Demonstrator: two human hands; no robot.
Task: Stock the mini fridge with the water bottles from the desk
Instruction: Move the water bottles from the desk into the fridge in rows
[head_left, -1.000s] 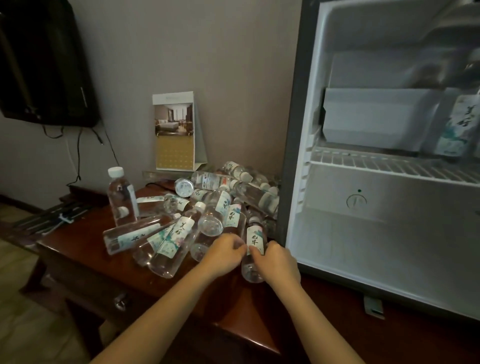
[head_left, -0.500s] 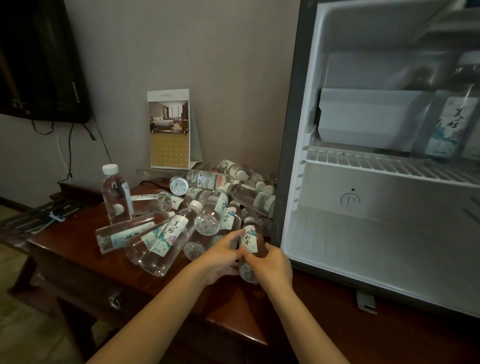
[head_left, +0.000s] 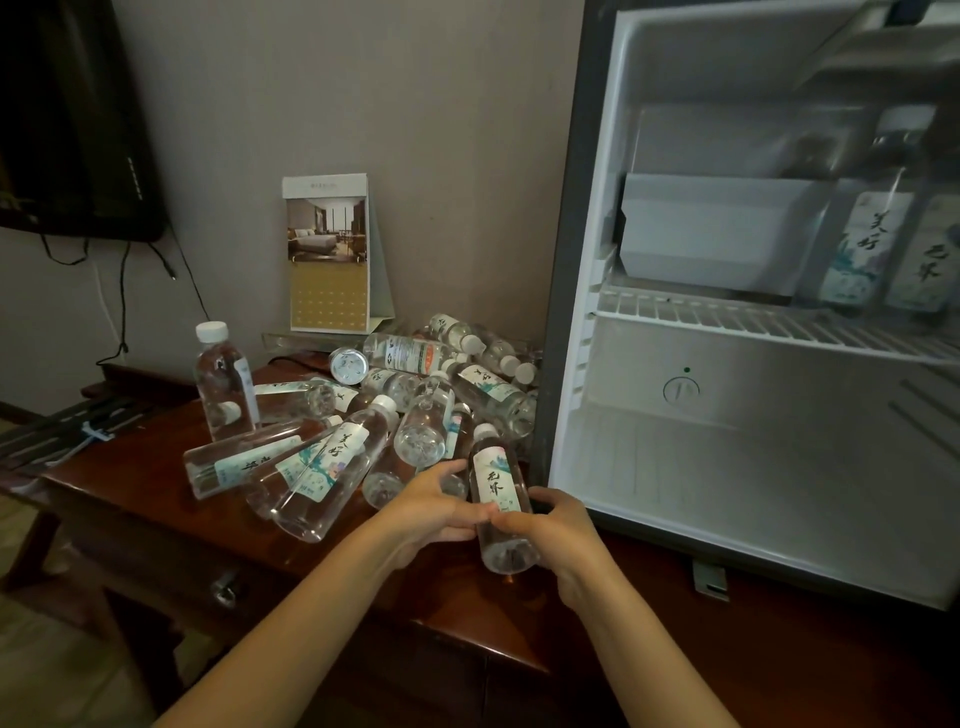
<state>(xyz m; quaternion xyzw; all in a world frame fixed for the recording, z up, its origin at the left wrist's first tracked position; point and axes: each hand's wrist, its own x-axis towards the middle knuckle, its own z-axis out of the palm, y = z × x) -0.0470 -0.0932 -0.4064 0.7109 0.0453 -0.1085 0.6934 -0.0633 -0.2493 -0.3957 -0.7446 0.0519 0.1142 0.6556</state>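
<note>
Since 1 s ago the bottle has come up out of the heap w/ both hands on it. Its cap end is now raised and its base tipped toward the person, just in front of the fridge's left edge. Left hand grips it from the left, fingers curled at the label. Right hand grips it from the right & below, thumb across the front. The bottle is clear, holds water, has a white cap on and a label w/ black characters

Behind it the heap of bottles lies on the desk, mostly on their sides & overlapping, caps pointing different ways. One upright bottle stands apart at the left, cap on, water inside

The fridge stands open, right of the heap. Above its wire shelf is a white box, and right of that two standing bottles sit side by side on the shelf. Below the shelf there's a dial on the back wall

A calendar stands vs the wall behind the heap. A TV hangs far left w/ cables trailing down
</note>
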